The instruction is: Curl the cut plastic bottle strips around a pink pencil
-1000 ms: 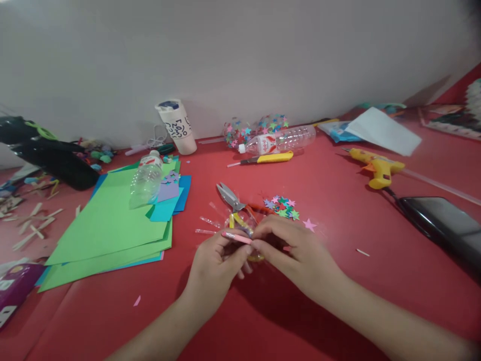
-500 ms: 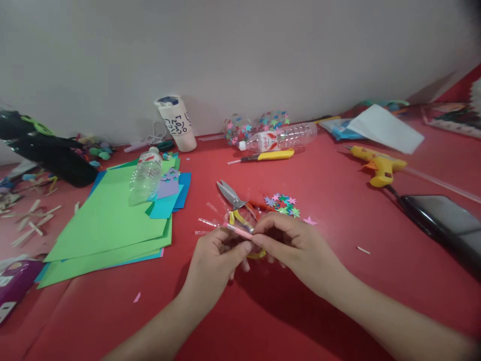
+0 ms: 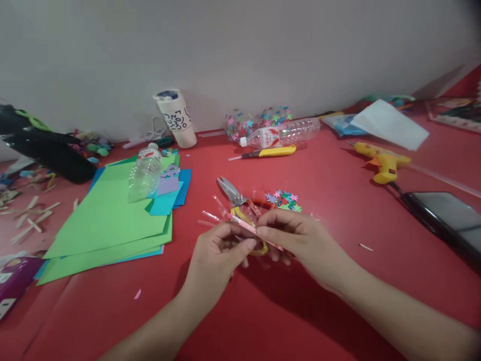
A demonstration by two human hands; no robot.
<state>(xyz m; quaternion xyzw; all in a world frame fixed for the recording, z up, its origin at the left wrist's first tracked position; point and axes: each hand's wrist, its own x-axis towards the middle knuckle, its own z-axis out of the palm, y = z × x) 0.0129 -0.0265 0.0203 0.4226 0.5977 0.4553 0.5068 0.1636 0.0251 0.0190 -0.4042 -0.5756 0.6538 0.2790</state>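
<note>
My left hand (image 3: 222, 250) is closed at the near side of a clear plastic piece with thin glittery strips (image 3: 211, 216) fanning outward. Along that piece lies a narrow pink strip (image 3: 242, 223), its right part pinched between the thumb and fingers of my right hand (image 3: 287, 235). Whether the pink strip is stuck to the plastic I cannot tell. Just beyond my hands rest scissors (image 3: 230, 190) with open blades, their yellow and orange handles partly seen through the plastic. Coloured foam stars (image 3: 284, 200) lie in a small pile past my right hand.
Green sheets (image 3: 108, 215) and a cut clear bottle (image 3: 145, 173) are on the left. Farther back stand a white tumbler (image 3: 176, 120), a lying bottle (image 3: 281, 134) and a yellow utility knife (image 3: 276, 151). A yellow glue gun (image 3: 383, 161) and black device (image 3: 443, 215) sit right.
The pink strip has turned to a steeper slant and more of its length shows. My right hand has shifted slightly right along it, while the left stays nearly in place.
</note>
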